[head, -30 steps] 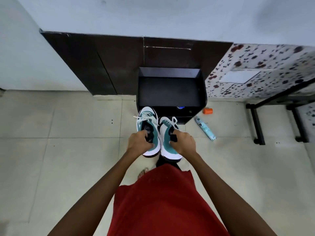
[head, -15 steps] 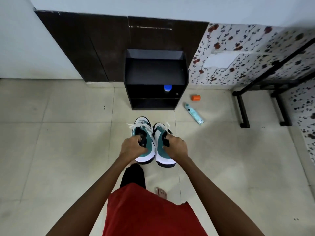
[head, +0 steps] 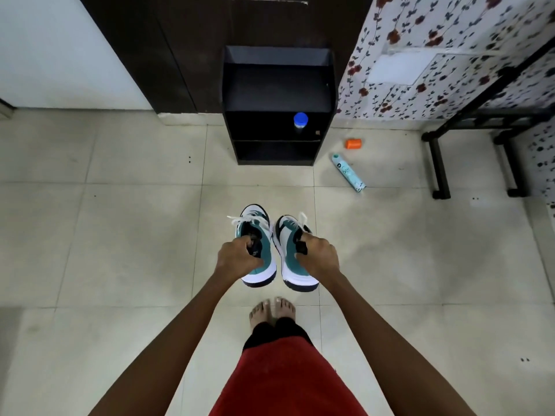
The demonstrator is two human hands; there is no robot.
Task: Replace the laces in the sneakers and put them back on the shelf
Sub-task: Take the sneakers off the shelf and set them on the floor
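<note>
A person is standing barefoot on a tiled floor and looking down, with a teal and white sneaker in each hand. The left hand [head: 240, 259] is gripping the left sneaker [head: 262, 244] at its opening, fingers curled inside. The right hand [head: 318, 256] is gripping the right sneaker [head: 287, 240] by its collar. Both sneakers are hanging side by side above the floor, well apart from the black shelf [head: 277, 85] ahead.

The white laces [head: 240, 220] are trailing loose near the toes and could be snagging or pulling out. A blue-capped bottle [head: 300, 121] is sitting inside the shelf, where an incoming shoe could be knocking it over.

The fingertips are hidden inside the shoes. The lacing is possibly finished, but the eyelets are too small to tell.
</note>
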